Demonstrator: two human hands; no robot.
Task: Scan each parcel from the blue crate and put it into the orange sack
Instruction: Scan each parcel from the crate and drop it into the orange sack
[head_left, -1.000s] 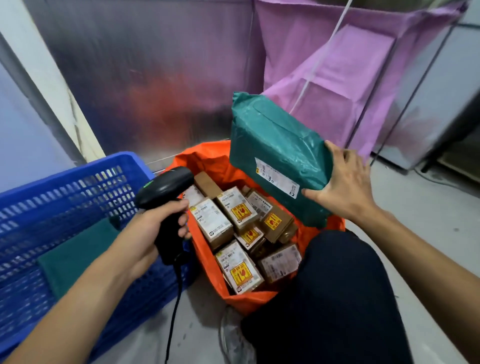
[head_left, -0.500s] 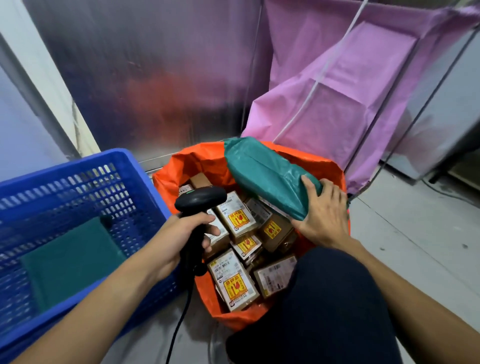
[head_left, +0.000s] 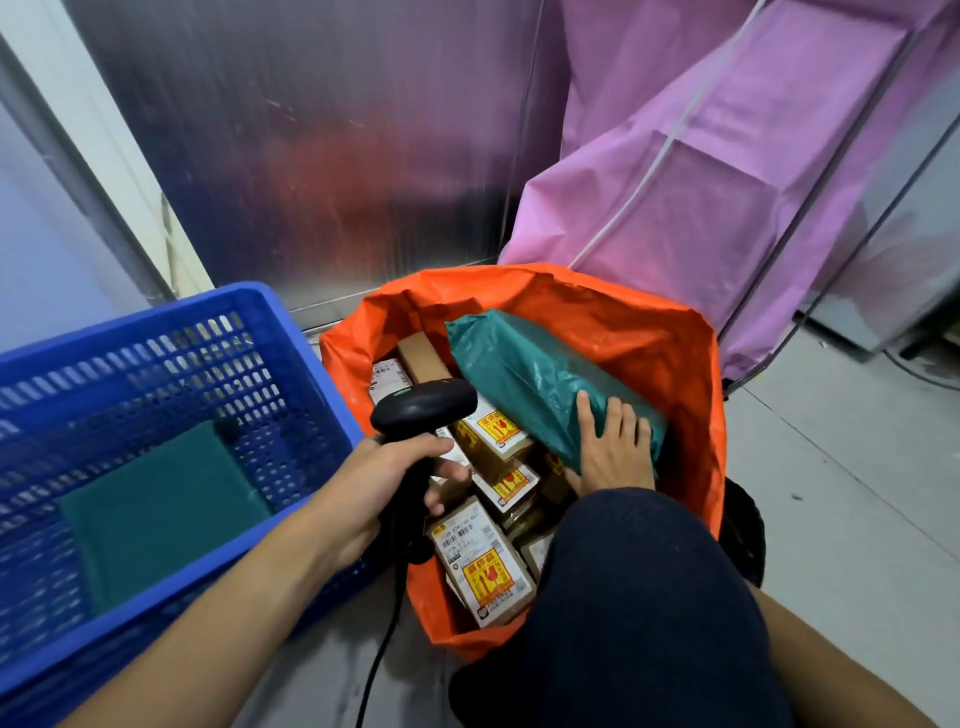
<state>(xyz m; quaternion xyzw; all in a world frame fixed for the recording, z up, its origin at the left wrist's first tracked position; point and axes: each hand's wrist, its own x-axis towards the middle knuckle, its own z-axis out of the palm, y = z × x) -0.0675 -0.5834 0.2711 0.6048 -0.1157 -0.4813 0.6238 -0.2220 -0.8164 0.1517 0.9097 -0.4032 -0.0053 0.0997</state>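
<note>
Lying in the orange sack (head_left: 649, 332), green parcel (head_left: 524, 374) touches right hand (head_left: 615, 452).

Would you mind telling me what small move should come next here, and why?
Probably lift the right hand off the green parcel: it already lies inside the orange sack, and another parcel waits in the blue crate, with the left hand gripping the scanner.

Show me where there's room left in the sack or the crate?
Sack: crowded; boxes fill the left below the scanner, green parcel under the right hand the right. Crate: bare floor between second parcel and sack-side wall.
</note>
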